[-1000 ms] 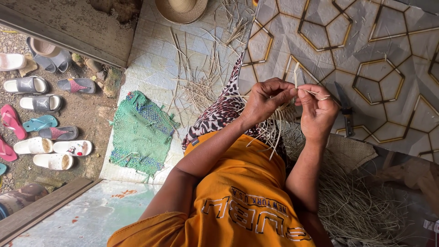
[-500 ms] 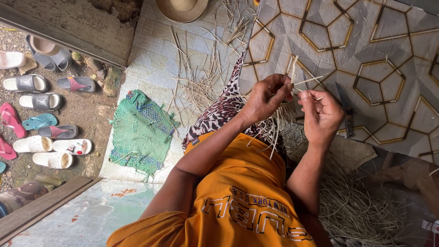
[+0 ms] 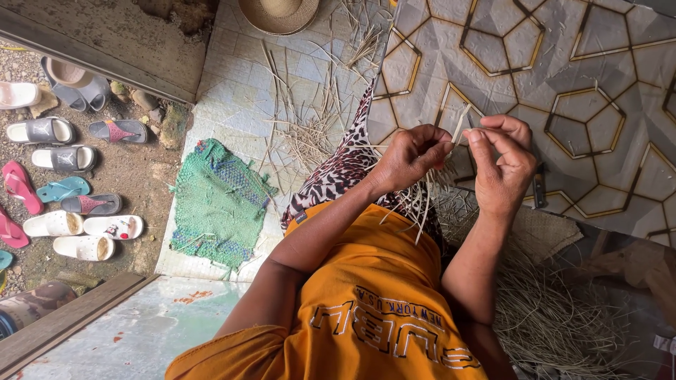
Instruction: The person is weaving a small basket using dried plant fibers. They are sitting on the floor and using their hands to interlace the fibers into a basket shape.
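The left hand (image 3: 412, 156) and the right hand (image 3: 501, 165) both pinch thin straw strips (image 3: 461, 127), the woven piece (image 3: 429, 197) below is only partly made, and much loose straw (image 3: 556, 324) remains.

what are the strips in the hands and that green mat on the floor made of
The strips look like dried plant fibre, perhaps reed or palm leaf: pale tan, thin, stiff and matte, pinched by left hand and right hand. The green mat seems woven from yarn or plastic cord; open mesh, frayed edges.
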